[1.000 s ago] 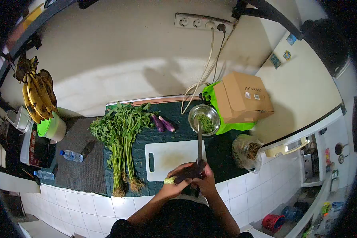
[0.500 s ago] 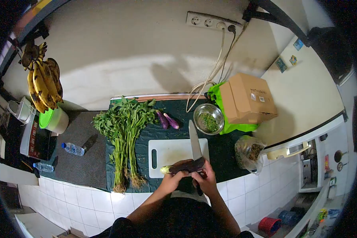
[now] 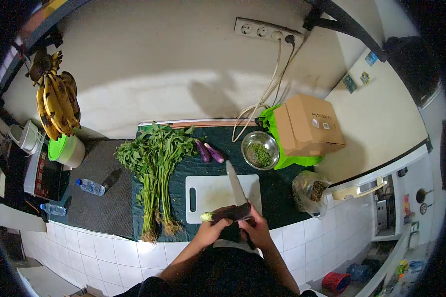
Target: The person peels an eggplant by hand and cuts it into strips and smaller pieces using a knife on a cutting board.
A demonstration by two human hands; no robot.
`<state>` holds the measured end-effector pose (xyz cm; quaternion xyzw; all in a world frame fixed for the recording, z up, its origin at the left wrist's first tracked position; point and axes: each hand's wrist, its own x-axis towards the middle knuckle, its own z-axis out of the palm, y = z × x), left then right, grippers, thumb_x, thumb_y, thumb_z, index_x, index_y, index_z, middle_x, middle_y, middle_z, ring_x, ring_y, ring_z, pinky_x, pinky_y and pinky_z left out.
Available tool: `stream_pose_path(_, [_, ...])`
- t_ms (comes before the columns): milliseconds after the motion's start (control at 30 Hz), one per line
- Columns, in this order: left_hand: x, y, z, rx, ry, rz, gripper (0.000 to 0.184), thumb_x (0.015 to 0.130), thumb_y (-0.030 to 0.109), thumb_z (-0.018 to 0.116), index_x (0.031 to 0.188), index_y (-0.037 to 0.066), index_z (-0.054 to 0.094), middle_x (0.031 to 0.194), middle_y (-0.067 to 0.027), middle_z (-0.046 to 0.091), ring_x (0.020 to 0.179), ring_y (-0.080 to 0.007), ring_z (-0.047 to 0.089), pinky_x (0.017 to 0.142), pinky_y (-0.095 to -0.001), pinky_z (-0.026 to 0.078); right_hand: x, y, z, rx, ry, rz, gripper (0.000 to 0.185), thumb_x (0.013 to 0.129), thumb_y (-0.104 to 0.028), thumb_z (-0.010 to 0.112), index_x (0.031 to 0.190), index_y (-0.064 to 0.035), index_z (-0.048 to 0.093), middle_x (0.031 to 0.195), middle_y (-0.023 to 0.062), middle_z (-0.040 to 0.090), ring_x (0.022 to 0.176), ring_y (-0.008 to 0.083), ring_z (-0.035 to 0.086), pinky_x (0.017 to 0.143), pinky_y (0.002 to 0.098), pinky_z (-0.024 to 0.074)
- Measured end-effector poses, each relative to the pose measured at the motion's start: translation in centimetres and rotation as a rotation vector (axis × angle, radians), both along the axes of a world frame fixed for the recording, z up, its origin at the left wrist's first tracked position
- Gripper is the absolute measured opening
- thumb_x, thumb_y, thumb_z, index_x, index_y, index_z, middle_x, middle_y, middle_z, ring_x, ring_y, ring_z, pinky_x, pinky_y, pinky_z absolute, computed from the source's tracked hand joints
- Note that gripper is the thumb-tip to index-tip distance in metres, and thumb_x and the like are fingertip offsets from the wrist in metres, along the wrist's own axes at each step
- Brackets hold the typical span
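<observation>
A dark eggplant point(image 3: 233, 213) with a pale green end at the left lies across my left hand point(image 3: 214, 231), whose fingers are closed around it. My right hand point(image 3: 255, 228) grips a kitchen knife point(image 3: 237, 184) by its dark handle and is close against the eggplant's right end. The blade points up and away, slanting left, and crosses near that end; whether its edge touches the skin I cannot tell. Both hands are over the near edge of a white cutting board point(image 3: 203, 185). Two small purple eggplants point(image 3: 213, 153) lie beyond the board.
Leafy greens with roots point(image 3: 156, 173) lie left of the board. A metal bowl point(image 3: 250, 161) with chopped green pieces, a cardboard box point(image 3: 309, 123) and a plastic bag point(image 3: 309, 193) stand right. Bananas point(image 3: 57, 104) hang at the left above a lidded tub point(image 3: 72, 151) and water bottles point(image 3: 90, 186).
The knife has tilted further left, and its tip is lower. My right hand has shifted slightly, while the eggplant stays in my left hand with its right end a little lower.
</observation>
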<state>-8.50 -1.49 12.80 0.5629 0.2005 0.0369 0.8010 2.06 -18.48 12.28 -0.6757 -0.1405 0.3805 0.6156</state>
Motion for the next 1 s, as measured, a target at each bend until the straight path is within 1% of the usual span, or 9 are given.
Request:
stream_pose_path(33, [-0.5,0.2,-0.1,-0.007,-0.011,0.021,0.038,0.087,0.011,0.060,0.123,-0.002,0.061,0.111,-0.0069,0.067,0.101,-0.0162,0.060,0.092,-0.0319,0.047,0.3,-0.4,-0.5,-0.004,0.002,0.013,0.061,0.090,-0.014,0.067,0.146,-0.0055,0.042,0.107,0.0038,0.063,0.093,0.0136,0.059,0.085,0.0281,0.0482])
stream_pose_path(100, [-2.9,2.7,-4.1,-0.151,0.375,0.118,0.040,0.086,0.014,0.059,0.123,-0.001,0.062,0.114,-0.0080,0.067,0.105,-0.0183,0.061,0.095,-0.0326,0.046,2.2,-3.1,-3.5,-0.084,-0.283,-0.162,0.064,0.093,-0.011,0.061,0.151,-0.0110,0.034,0.085,0.0011,0.057,0.065,0.0079,0.053,0.054,0.0247,0.0433])
stream_pose_path(133, [-3.4,4.3,-4.8,-0.448,-0.047,0.199,0.043,0.085,0.015,0.059,0.125,0.000,0.061,0.118,-0.0093,0.066,0.109,-0.0201,0.061,0.099,-0.0329,0.044,3.1,-4.4,-4.1,-0.108,-0.339,-0.273,0.064,0.094,-0.011,0.059,0.152,-0.0130,0.032,0.078,0.0001,0.055,0.056,0.0059,0.050,0.044,0.0235,0.0413])
stream_pose_path(267, [-4.3,8.9,1.9,0.079,0.026,0.117,0.043,0.086,0.011,0.060,0.126,-0.002,0.059,0.119,-0.0113,0.065,0.112,-0.0216,0.059,0.100,-0.0337,0.044,5.8,-7.8,-1.0,-0.156,-0.226,-0.458,0.053,0.095,-0.011,0.059,0.144,-0.0123,0.039,0.068,-0.0008,0.048,0.048,0.0061,0.046,0.039,0.0229,0.0386])
stream_pose_path(500, [0.0,7.8,-4.6,0.146,-0.071,0.127,0.030,0.084,0.014,0.075,0.109,0.002,0.062,0.096,-0.0022,0.063,0.091,-0.0104,0.058,0.080,-0.0289,0.047,3.7,-5.7,-3.7,-0.132,-0.097,-0.342,0.017,0.094,-0.010,0.061,0.104,-0.0103,0.048,0.066,0.0001,0.049,0.043,0.0093,0.046,0.037,0.0268,0.0379])
stream_pose_path(633, [1.1,7.3,-6.2,0.334,0.059,-0.053,0.027,0.083,0.020,0.079,0.100,0.002,0.067,0.089,-0.0035,0.068,0.084,-0.0127,0.062,0.079,-0.0307,0.051,1.0,-3.8,-4.6,-0.134,0.025,-0.286,0.021,0.093,-0.010,0.065,0.111,-0.0093,0.053,0.067,-0.0018,0.049,0.045,0.0084,0.046,0.037,0.0265,0.0359])
stream_pose_path(800, [2.6,6.2,-8.2,0.295,0.037,-0.094,0.041,0.080,0.039,0.080,0.094,0.001,0.072,0.086,-0.0074,0.073,0.078,-0.0140,0.065,0.070,-0.0295,0.050,1.3,-1.0,-6.2,-0.148,-0.402,-0.120,0.063,0.080,-0.009,0.080,0.134,-0.0051,0.047,0.094,0.0062,0.064,0.070,0.0110,0.062,0.058,0.0262,0.0500])
stream_pose_path(867, [2.5,6.0,-6.0,0.235,0.008,-0.118,0.041,0.080,0.039,0.080,0.093,0.001,0.072,0.085,-0.0069,0.072,0.076,-0.0134,0.064,0.069,-0.0295,0.050,1.4,1.6,-4.3,-0.055,-0.544,-0.051,0.084,0.072,-0.026,0.089,0.137,0.0015,0.043,0.109,0.0119,0.066,0.099,0.0225,0.066,0.086,0.0350,0.0530])
stream_pose_path(1000, [2.6,6.2,-4.8,0.226,0.013,-0.158,0.038,0.082,0.036,0.080,0.094,0.001,0.071,0.083,-0.0041,0.069,0.074,-0.0120,0.060,0.067,-0.0289,0.048,1.2,3.7,-3.6,-0.037,-0.467,0.048,0.092,0.070,-0.023,0.090,0.143,0.0010,0.038,0.113,0.0143,0.066,0.106,0.0236,0.064,0.091,0.0364,0.0513])
